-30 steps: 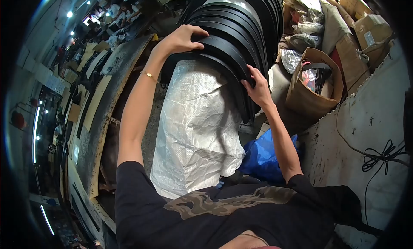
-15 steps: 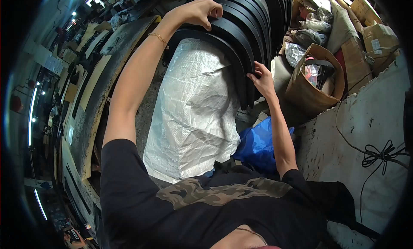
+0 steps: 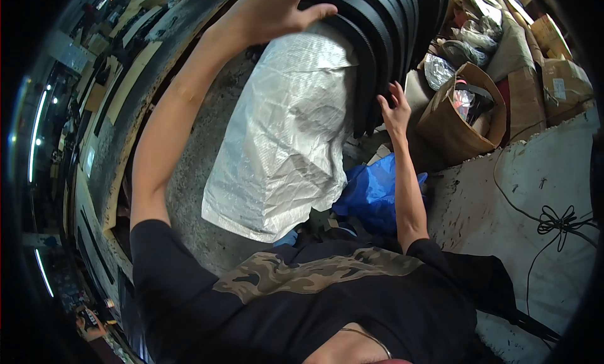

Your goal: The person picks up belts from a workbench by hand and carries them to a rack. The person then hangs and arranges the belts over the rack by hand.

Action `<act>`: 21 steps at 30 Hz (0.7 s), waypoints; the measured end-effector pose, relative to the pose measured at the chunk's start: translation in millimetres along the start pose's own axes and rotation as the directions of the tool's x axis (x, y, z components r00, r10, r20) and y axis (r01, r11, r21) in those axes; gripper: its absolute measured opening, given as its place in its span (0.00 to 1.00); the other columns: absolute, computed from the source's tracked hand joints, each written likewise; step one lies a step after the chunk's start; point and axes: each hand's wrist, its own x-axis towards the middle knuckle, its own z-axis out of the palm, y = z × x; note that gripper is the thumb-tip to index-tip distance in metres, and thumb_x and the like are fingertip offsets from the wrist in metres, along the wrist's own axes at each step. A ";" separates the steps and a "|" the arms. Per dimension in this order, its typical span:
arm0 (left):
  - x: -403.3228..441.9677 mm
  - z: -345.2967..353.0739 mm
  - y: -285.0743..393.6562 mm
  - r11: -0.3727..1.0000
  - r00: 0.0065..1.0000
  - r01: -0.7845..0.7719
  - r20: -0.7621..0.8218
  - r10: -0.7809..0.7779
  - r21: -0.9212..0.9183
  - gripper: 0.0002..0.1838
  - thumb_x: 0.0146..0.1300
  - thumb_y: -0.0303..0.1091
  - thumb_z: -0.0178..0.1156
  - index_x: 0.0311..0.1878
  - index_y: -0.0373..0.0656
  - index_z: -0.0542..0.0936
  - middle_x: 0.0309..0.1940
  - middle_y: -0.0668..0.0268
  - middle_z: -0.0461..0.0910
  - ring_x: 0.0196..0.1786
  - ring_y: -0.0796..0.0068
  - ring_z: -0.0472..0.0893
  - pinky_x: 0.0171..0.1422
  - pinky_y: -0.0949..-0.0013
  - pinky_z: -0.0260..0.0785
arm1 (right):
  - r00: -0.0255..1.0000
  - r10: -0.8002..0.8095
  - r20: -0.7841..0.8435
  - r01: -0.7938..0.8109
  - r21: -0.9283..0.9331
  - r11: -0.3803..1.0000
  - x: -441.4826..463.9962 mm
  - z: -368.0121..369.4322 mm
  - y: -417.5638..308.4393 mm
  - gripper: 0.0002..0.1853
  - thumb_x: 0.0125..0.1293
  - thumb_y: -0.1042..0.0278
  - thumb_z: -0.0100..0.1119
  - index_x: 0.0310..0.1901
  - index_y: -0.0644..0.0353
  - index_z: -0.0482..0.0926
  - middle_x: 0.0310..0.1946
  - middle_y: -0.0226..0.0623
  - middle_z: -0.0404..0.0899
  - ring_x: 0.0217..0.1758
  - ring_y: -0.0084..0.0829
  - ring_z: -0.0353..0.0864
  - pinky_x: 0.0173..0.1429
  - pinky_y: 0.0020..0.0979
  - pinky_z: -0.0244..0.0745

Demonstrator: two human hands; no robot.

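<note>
Several black curved strips [image 3: 377, 30] lie draped side by side over a rounded bulk at the top. Below them hangs a white woven sheet [image 3: 283, 137], creased and loose. My left hand [image 3: 286, 10] is at the top edge over the strips' left end, thumb apart from the fingers; part of it is cut off by the frame. Beside the strips' lower right ends is my right hand [image 3: 395, 109], its fingers apart and nothing seen between them.
An open cardboard box [image 3: 456, 125] with odds and ends stands at the right, near wrapped bundles. A blue plastic bag [image 3: 371, 194] lies below my right hand. A long worktable [image 3: 126, 131] runs along the left. A tied black cable [image 3: 557, 222] lies on a pale surface.
The view has shifted, with the strips and sheet higher in it. My left hand has moved up to the frame's top edge. My right hand's fingers have spread and come off the strips.
</note>
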 end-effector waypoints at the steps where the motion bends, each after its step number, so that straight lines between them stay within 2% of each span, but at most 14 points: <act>1: -15.0 -10.6 11.2 0.980 0.973 -0.191 -0.119 0.197 0.053 0.12 0.57 0.28 0.68 0.40 0.32 0.78 0.38 0.55 0.81 0.42 0.61 0.83 0.49 0.64 0.76 | 0.996 0.076 -0.048 -0.074 0.030 0.997 -16.5 -2.8 7.6 0.30 0.60 0.74 0.68 0.64 0.66 0.71 0.53 0.49 0.82 0.56 0.36 0.83 0.63 0.34 0.75; 3: -51.7 -42.3 53.2 0.992 0.996 -0.082 -0.032 0.086 0.090 0.19 0.46 0.25 0.73 0.43 0.37 0.80 0.39 0.61 0.83 0.47 0.60 0.83 0.51 0.65 0.76 | 0.968 0.223 -0.112 -0.210 0.123 0.970 -62.5 -9.1 30.7 0.27 0.62 0.74 0.67 0.63 0.67 0.73 0.52 0.46 0.83 0.55 0.34 0.83 0.63 0.32 0.75; 6: -104.1 -86.9 103.2 0.990 0.990 -0.139 -0.025 0.138 -0.033 0.09 0.56 0.24 0.67 0.40 0.36 0.81 0.31 0.61 0.81 0.37 0.60 0.83 0.39 0.65 0.75 | 0.914 0.378 -0.150 -0.349 0.185 0.919 -146.1 -31.2 36.8 0.22 0.64 0.74 0.64 0.60 0.66 0.76 0.49 0.43 0.84 0.53 0.31 0.83 0.60 0.30 0.75; 7: -121.7 -98.7 120.1 0.984 0.988 -0.154 -0.040 0.151 -0.089 0.06 0.58 0.24 0.65 0.39 0.36 0.81 0.28 0.61 0.81 0.33 0.61 0.83 0.36 0.64 0.75 | 0.904 0.383 -0.192 -0.373 0.086 0.924 -174.3 -38.3 32.2 0.21 0.64 0.74 0.64 0.59 0.66 0.77 0.47 0.42 0.84 0.51 0.30 0.83 0.58 0.30 0.76; 8: -138.1 -107.2 135.2 0.960 0.968 -0.245 -0.098 0.233 -0.139 0.06 0.55 0.25 0.63 0.36 0.37 0.80 0.25 0.62 0.80 0.28 0.65 0.82 0.33 0.65 0.74 | 0.894 0.381 -0.234 -0.395 -0.011 0.919 -201.6 -43.0 28.7 0.19 0.64 0.73 0.64 0.57 0.67 0.78 0.45 0.42 0.85 0.48 0.29 0.83 0.55 0.29 0.76; 10: -170.0 -109.4 178.8 0.966 0.917 -0.249 -0.337 0.212 -0.068 0.05 0.57 0.30 0.62 0.37 0.43 0.81 0.22 0.66 0.80 0.26 0.71 0.81 0.30 0.68 0.73 | 0.857 0.448 -0.254 -0.483 -0.092 0.871 -252.9 -47.6 29.0 0.17 0.64 0.73 0.64 0.53 0.67 0.80 0.39 0.39 0.84 0.43 0.27 0.83 0.50 0.28 0.76; 11: -186.3 -128.6 196.2 0.966 0.936 -0.231 -0.298 0.187 -0.118 0.05 0.58 0.31 0.62 0.38 0.48 0.82 0.22 0.68 0.80 0.25 0.74 0.80 0.29 0.69 0.73 | 0.846 0.462 -0.268 -0.492 -0.054 0.869 -274.6 -44.6 29.7 0.16 0.63 0.73 0.64 0.52 0.67 0.80 0.38 0.38 0.84 0.41 0.27 0.82 0.49 0.29 0.76; 12: -199.8 -139.6 219.1 0.968 0.929 -0.165 -0.360 0.089 -0.188 0.07 0.58 0.30 0.62 0.41 0.50 0.82 0.23 0.70 0.80 0.25 0.75 0.80 0.30 0.69 0.75 | 0.831 0.481 -0.280 -0.505 -0.017 0.863 -295.9 -38.8 23.3 0.15 0.62 0.73 0.64 0.50 0.67 0.80 0.36 0.37 0.84 0.39 0.26 0.81 0.47 0.29 0.76; 13: -211.1 -168.1 250.3 0.978 0.965 0.095 -0.222 -0.136 -0.187 0.08 0.60 0.31 0.61 0.43 0.50 0.81 0.26 0.70 0.81 0.24 0.75 0.80 0.30 0.70 0.76 | 0.836 0.477 -0.271 -0.500 -0.019 0.866 -316.4 -30.4 15.8 0.15 0.62 0.73 0.64 0.50 0.67 0.80 0.36 0.37 0.84 0.39 0.26 0.81 0.47 0.29 0.76; 16: -281.0 -202.7 255.6 0.972 0.943 0.104 -0.289 -0.164 -0.211 0.09 0.59 0.30 0.61 0.43 0.50 0.81 0.26 0.69 0.81 0.24 0.74 0.80 0.30 0.69 0.76 | 0.824 0.554 -0.115 -0.566 -0.202 0.799 -383.0 -7.2 -14.7 0.13 0.61 0.74 0.63 0.48 0.66 0.81 0.33 0.35 0.83 0.34 0.26 0.80 0.45 0.29 0.76; 17: -296.6 -209.4 255.1 0.968 0.935 0.105 -0.310 -0.175 -0.229 0.09 0.59 0.30 0.61 0.43 0.49 0.81 0.26 0.68 0.81 0.24 0.74 0.80 0.30 0.69 0.76 | 0.795 0.606 0.009 -0.592 -0.207 0.779 -416.9 -8.6 16.7 0.14 0.61 0.74 0.64 0.49 0.66 0.81 0.33 0.35 0.83 0.34 0.26 0.81 0.42 0.29 0.76; 18: -312.1 -216.3 254.2 0.962 0.926 0.114 -0.324 -0.193 -0.247 0.09 0.59 0.30 0.61 0.43 0.49 0.81 0.26 0.67 0.81 0.24 0.74 0.80 0.29 0.69 0.76 | 0.744 0.653 0.140 -0.621 -0.218 0.753 -455.5 -10.0 48.1 0.15 0.60 0.74 0.64 0.49 0.66 0.81 0.33 0.34 0.83 0.33 0.25 0.81 0.40 0.29 0.77; 20: -343.4 -224.7 249.4 0.951 0.911 0.126 -0.347 -0.223 -0.282 0.09 0.59 0.29 0.61 0.43 0.48 0.81 0.26 0.66 0.81 0.24 0.74 0.79 0.29 0.69 0.76 | 0.416 0.816 0.402 -0.836 -0.184 0.517 -500.2 -3.2 18.2 0.13 0.60 0.74 0.62 0.46 0.67 0.82 0.33 0.37 0.84 0.32 0.25 0.81 0.37 0.31 0.77; 21: -354.5 -224.6 242.9 0.946 0.902 0.110 -0.370 -0.224 -0.305 0.09 0.59 0.28 0.61 0.43 0.48 0.81 0.26 0.66 0.81 0.24 0.74 0.79 0.29 0.69 0.76 | 0.275 0.821 0.501 -0.744 -0.430 0.511 -518.0 -0.5 0.6 0.12 0.60 0.73 0.60 0.44 0.68 0.83 0.33 0.39 0.85 0.32 0.25 0.81 0.36 0.31 0.77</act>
